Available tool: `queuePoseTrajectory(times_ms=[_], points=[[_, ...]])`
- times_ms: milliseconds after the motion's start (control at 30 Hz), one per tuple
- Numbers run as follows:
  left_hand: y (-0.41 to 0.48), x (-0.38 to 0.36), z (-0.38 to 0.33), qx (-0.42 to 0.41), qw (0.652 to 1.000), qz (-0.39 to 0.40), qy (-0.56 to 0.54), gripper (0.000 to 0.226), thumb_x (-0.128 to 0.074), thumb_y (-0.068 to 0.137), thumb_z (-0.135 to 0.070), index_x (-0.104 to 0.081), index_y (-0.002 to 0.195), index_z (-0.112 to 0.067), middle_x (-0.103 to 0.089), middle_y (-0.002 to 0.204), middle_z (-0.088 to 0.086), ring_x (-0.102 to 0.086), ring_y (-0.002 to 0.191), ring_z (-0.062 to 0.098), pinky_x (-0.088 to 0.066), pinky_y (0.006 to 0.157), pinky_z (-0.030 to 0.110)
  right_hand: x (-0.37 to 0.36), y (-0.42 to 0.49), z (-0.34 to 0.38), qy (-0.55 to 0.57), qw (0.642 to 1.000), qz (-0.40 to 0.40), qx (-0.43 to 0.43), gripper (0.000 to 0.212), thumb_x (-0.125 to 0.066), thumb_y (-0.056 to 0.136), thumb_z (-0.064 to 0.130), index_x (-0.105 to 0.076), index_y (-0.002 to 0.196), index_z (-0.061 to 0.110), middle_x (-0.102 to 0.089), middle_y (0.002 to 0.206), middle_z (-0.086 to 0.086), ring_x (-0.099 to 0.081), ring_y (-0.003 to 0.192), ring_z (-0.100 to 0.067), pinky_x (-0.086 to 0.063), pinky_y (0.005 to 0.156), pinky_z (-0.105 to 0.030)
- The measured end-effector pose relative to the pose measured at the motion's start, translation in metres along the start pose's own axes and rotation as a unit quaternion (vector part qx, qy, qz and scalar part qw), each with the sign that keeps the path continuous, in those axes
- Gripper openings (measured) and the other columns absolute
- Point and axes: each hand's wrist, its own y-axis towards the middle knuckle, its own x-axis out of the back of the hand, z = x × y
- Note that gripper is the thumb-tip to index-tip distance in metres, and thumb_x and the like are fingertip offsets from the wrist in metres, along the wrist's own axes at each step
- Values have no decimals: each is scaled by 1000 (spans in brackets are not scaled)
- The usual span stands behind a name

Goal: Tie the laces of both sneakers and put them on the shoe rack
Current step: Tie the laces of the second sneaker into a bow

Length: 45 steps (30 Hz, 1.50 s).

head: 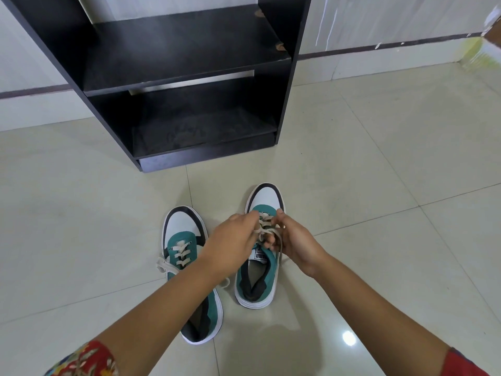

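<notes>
we are pinching the laces (267,226) of the right sneaker (259,256) between our left hand (233,241) and right hand (294,240), both grips clamped on lace strands above its tongue. it is sitting on the floor (379,213), toe pointing toward the shoe rack (189,74), long axis running away from us. the left sneaker (184,240) is lying just beside it, laces loose; both are teal, white and black.

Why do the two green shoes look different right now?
Both hands, the left hand and right hand, are working the laces of the right sneaker, while the left sneaker lies untouched. The left sneaker's lace ends trail loose over its side; the right sneaker's are pinched in the fingers. The right sneaker sits nearer the shoe rack. Both are teal, white and black, on the floor.
</notes>
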Motion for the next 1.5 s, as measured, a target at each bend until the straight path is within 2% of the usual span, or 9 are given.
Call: queuePoseTrajectory(times_ms=[167, 300, 500, 800, 1000, 1200, 1300, 1433, 1500], points=[[5, 5, 7, 243, 862, 139, -424, 22, -61, 84, -4, -46, 72, -16, -50, 59, 3, -46, 45, 9, -38, 46, 19, 1, -7, -3, -168, 979, -67, 94, 48, -30, 99, 44, -45, 62, 15, -57, 54, 1, -53, 58, -15, -47, 64, -26], [3, 6, 10, 337, 775, 133, -518, 21, -60, 84, -3, -47, 71, -14, -44, 53, -2, -32, 44, 7, -23, 40, 17, 15, -17, -13, -369, 885, -152, 241, 48, -38, 88, 56, -59, 70, 17, -60, 81, 0, -55, 84, -14, -45, 77, -30], [2, 3, 3, 303, 807, 89, -499, 20, -63, 83, -4, -49, 72, -12, -48, 51, -1, -38, 42, 5, -31, 41, 16, -7, -31, -16, -204, 964, -117, 124, 23, -75, 76, 31, -71, 69, 10, -68, 72, -4, -61, 68, -9, -47, 62, -21], [-4, 7, -9, 267, 830, 21, -489, 6, -62, 84, -4, -56, 83, -3, -62, 74, 1, -58, 53, -10, -41, 49, 4, -4, -33, -11, 130, 987, -90, -26, 14, -63, 81, 9, -61, 70, 17, -62, 73, 2, -56, 72, -11, -43, 70, -25], [-7, 5, 11, 399, 766, -5, -505, 11, -63, 84, -13, -57, 76, -14, -63, 74, -1, -55, 61, 10, -40, 53, 20, 6, -37, -28, 221, 965, -122, -69, 13, -46, 80, 13, -55, 72, 12, -58, 72, -5, -54, 67, -18, -42, 64, -29], [-10, -3, 18, 433, 594, 42, -677, 15, -53, 91, -18, -58, 78, -11, -60, 60, 1, -48, 47, 8, -40, 43, 17, 5, -33, -29, 289, 950, -111, -25, 19, -39, 78, 14, -52, 66, 10, -59, 66, -6, -52, 64, -19, -35, 58, -29], [-6, -5, 18, 416, 622, 74, -659, 29, -41, 96, -26, -48, 70, -16, -44, 54, -5, -34, 41, 7, -32, 48, 22, 2, -28, -26, 302, 949, -96, -5, 24, -37, 78, 17, -52, 60, 11, -56, 60, -5, -49, 60, -17, -33, 51, -25], [0, -3, 23, 325, 842, 135, -408, 21, -46, 95, -24, -54, 79, -14, -42, 60, -5, -38, 48, 8, -43, 56, 26, 1, -25, -34, 319, 943, -94, -1, 26, -39, 79, 17, -45, 54, 14, -52, 60, -3, -46, 56, -15, -35, 44, -22], [1, -2, 25, 303, 866, 149, -370, 21, -49, 94, -23, -58, 77, -12, -48, 65, -5, -41, 51, 8, -49, 62, 27, 3, -24, -36, 329, 940, -93, -1, 26, -40, 79, 18, -45, 54, 15, -53, 61, -3, -47, 57, -15, -36, 47, -23]])
